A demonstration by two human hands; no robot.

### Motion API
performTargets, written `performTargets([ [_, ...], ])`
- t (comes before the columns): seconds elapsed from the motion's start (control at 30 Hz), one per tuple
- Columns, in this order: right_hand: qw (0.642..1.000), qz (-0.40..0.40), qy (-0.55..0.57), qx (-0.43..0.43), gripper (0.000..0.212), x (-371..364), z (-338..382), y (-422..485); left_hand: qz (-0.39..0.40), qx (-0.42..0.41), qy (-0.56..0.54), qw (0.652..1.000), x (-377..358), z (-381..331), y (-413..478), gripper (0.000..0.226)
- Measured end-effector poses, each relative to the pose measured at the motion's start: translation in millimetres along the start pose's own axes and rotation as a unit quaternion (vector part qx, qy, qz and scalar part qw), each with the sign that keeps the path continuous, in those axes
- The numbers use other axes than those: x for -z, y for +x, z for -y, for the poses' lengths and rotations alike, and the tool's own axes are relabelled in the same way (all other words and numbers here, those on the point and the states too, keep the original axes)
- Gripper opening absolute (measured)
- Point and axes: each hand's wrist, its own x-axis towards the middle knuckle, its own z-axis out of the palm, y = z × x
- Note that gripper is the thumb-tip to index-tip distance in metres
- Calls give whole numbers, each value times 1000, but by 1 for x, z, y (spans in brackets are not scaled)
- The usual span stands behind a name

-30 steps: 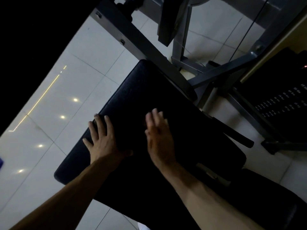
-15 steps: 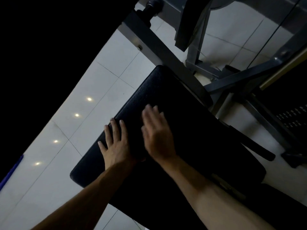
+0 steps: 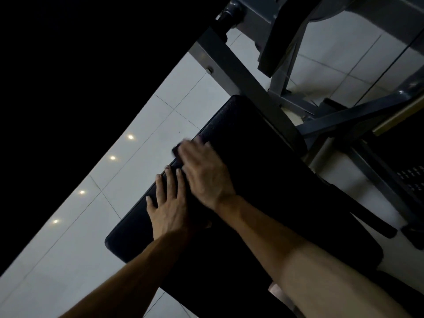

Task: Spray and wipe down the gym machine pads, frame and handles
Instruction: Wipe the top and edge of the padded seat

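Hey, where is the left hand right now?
In the head view, the left hand lies flat on the black pad near its left edge, beside the tiled floor, just below and left of the right hand.

There were two bare hands, left hand (image 3: 167, 213) and right hand (image 3: 205, 177), one black rectangular padded cushion (image 3: 252, 157), and four round light glints (image 3: 130, 136) at nine o'clock.

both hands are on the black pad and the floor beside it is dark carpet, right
Not quite. The head view shows the floor is pale glossy tile, not dark carpet. The left hand and right hand are both on the black pad.
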Motion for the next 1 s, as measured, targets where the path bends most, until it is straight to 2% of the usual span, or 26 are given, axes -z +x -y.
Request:
performTargets([
  [0.07, 996, 42, -5, 74, 50, -3, 0, -13, -13, -8, -3, 1000, 2, 5, -1, 157],
  [0.13, 994, 30, -39, 94, 56, 6, -28, 0, -31, -16, 7, 999, 5, 11, -2, 159],
  [0.17, 996, 10, -60, 69, 59, 15, -44, 10, -35, -18, 4, 999, 5, 17, -3, 160],
  [0.27, 992, -20, -66, -110, 64, 39, -83, 37, -34, -7, -17, 999, -3, 45, -13, 160],
  [0.33, 986, -45, -41, -157, 64, 36, -73, 41, -30, 23, -28, 999, -11, 61, -24, 161],
  [0.53, 999, 35, 25, 18, 50, -11, 24, -25, -7, 63, -61, 996, -16, 59, -23, 160],
  [0.67, 992, 38, 10, 123, 35, -5, 0, -17, -10, 69, -71, 995, -15, 58, -26, 161],
  [0.7, 993, 11, -4, 114, 35, 1, -16, -6, -8, 70, -72, 995, -15, 58, -26, 162],
  [0.73, 998, -22, -10, 64, 36, 10, -33, 6, -7, 69, -73, 995, -15, 58, -25, 162],
  [0.8, 993, -62, 3, -97, 38, 30, -63, 29, -7, 66, -74, 995, -15, 59, -25, 162],
  [0.83, 986, -69, 12, -153, 41, 36, -68, 36, -4, 63, -77, 995, -15, 58, -25, 162],
  [0.87, 983, -69, 19, -170, 45, 35, -64, 38, -3, 62, -79, 995, -16, 58, -25, 162],
  [0.9, 986, -62, 18, -151, 51, 29, -50, 33, -4, 62, -79, 995, -16, 58, -24, 162],
  [1.0, 999, 7, 31, 10, 59, -7, 13, -16, -6, 73, -73, 995, -15, 56, -24, 159],
])
